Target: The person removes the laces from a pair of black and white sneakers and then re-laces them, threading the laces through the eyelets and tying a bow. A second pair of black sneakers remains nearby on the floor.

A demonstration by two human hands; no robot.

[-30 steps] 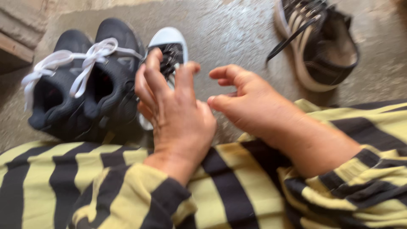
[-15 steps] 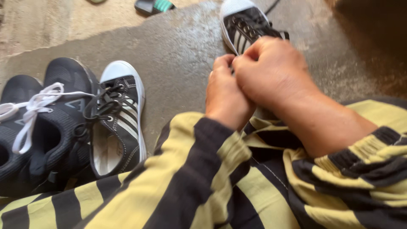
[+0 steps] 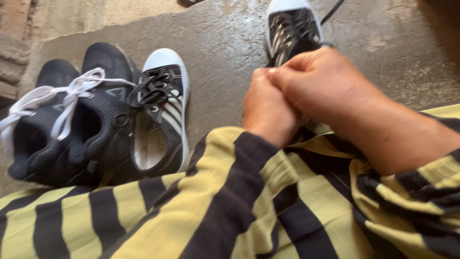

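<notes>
Two black trainers with white laces [image 3: 72, 120], two black-and-white striped sneakers [image 3: 160, 115], two hands [image 3: 306, 96]

Single head-worn view, looking steeply down, close over lap and floor [image 3: 225, 52]

Rough matt concrete floor [image 3: 225, 62], black canvas sneaker [image 3: 292, 31] (glossy white toecap, probably rubber), soft striped cloth sleeve [image 3: 230, 192]

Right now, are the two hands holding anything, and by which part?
Both hands, left hand and right hand, close together over the black canvas sneaker with white stripes, at its laces. The exact hold is hidden.
</notes>
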